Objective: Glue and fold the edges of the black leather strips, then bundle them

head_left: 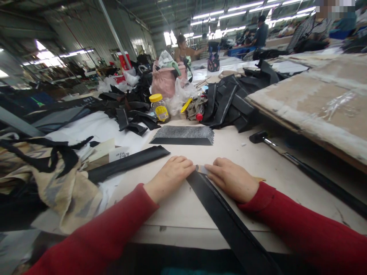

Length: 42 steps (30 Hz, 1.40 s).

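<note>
A long black strip [220, 210] of leather-like material runs from the table's front edge up to my hands, with a raised fold along its right side. My left hand [172, 175] is closed over the strip's far end, fingers pressed together on it. My right hand [231, 177] grips a small pale flat tool [203, 169] between thumb and fingers, its tan and dark tip touching the strip's end beside my left fingertips. The rest of that tool is hidden in the hand. Beyond the hands lies a stack of grey-topped black strips [183, 134].
A hammer [259, 137] lies at right beside raised boards [312, 99]. Another black strip [129, 162] and patterned cloth [65, 187] are at left. Behind stand a yellow-lidded jar [161, 110], a pink bag [166, 82] and heaped black pieces [229, 99]. Several people are farther back.
</note>
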Available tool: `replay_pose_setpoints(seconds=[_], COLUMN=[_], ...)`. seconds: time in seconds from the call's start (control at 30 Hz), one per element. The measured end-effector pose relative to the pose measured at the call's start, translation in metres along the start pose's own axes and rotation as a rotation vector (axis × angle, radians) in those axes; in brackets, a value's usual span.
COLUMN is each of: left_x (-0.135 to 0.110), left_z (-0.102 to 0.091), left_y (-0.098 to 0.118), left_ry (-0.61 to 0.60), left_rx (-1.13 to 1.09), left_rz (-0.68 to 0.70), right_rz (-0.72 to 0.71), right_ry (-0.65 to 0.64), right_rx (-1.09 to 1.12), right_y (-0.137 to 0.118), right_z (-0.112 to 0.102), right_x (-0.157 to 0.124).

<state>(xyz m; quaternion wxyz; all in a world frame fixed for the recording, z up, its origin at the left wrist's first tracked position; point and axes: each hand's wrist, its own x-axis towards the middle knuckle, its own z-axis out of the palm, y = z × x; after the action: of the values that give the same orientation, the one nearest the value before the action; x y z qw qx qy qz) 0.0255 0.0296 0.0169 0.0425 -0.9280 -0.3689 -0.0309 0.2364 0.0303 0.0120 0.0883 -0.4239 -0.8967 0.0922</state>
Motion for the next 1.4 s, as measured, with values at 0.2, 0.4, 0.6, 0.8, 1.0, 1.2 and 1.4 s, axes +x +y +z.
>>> replay_pose_setpoints(seconds=[0.2, 0.4, 0.6, 0.8, 1.0, 1.2, 1.4], left_x=[-0.007, -0.006, -0.004, -0.006, -0.006, -0.009, -0.011], left_z=[0.008, 0.008, 0.006, 0.016, 0.020, 0.020, 0.021], left_y=[-0.003, -0.007, -0.014, -0.013, -0.012, -0.014, -0.017], left_ry=[0.037, 0.029, 0.015, 0.099, 0.128, 0.145, 0.186], left_rx=[-0.040, -0.054, -0.093, -0.212, -0.304, -0.328, -0.379], left_rz=[-0.036, -0.030, -0.006, -0.065, -0.157, -0.195, -0.222], right_rz=[-0.018, -0.048, -0.103, -0.181, -0.238, -0.287, -0.290], right_ry=[0.039, 0.091, 0.054, 0.006, -0.098, -0.166, -0.174], right_rx=[-0.003, 0.017, 0.075, 0.100, 0.078, 0.037, 0.071], right_y=[0.003, 0.006, 0.010, 0.020, 0.022, 0.018, 0.017], right_z=[0.006, 0.012, 0.008, 0.004, -0.009, -0.016, -0.012], right_x=[0.000, 0.002, 0.007, 0.014, 0.024, 0.036, 0.039])
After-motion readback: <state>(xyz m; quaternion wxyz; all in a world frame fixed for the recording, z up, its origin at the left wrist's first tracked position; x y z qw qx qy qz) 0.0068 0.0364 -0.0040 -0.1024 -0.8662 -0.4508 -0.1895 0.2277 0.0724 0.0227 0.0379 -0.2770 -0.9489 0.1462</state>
